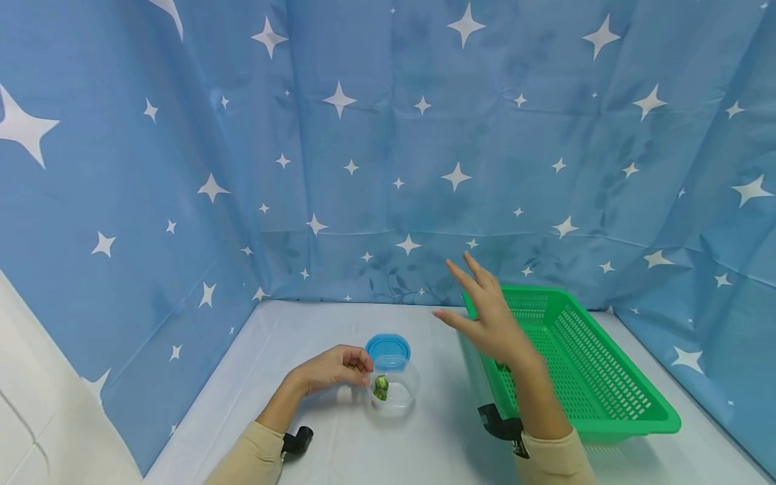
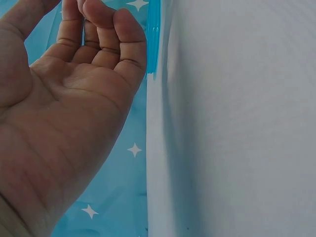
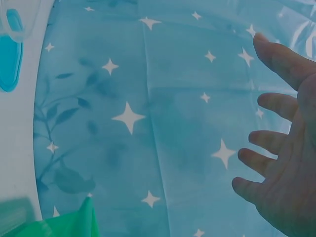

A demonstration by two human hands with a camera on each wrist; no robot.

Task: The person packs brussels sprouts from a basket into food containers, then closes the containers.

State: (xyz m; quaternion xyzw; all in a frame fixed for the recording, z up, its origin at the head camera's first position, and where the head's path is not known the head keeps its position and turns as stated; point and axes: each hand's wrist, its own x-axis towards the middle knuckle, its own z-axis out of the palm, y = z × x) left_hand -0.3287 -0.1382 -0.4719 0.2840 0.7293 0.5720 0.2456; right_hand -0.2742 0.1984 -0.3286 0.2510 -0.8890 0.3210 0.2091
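My left hand (image 1: 341, 367) is just left of a small clear round container (image 1: 397, 396), its fingers loosely curled and fingertips right at the rim. Inside the container, against its left side, sits a small lumpy green piece (image 1: 380, 388) with a pale top. In the left wrist view the palm (image 2: 64, 108) shows with nothing in it. Raised over the left edge of a green basket (image 1: 612, 357), my right hand (image 1: 491, 316) has its fingers spread and holds nothing. Part of another green piece (image 1: 502, 366) shows in the basket beside my right wrist.
A blue round lid (image 1: 388, 346) lies just behind the clear container. The white tabletop (image 1: 330, 444) ends at a blue star-patterned curtain (image 1: 376, 168) at the back and sides. The slotted basket takes up the right side of the table.
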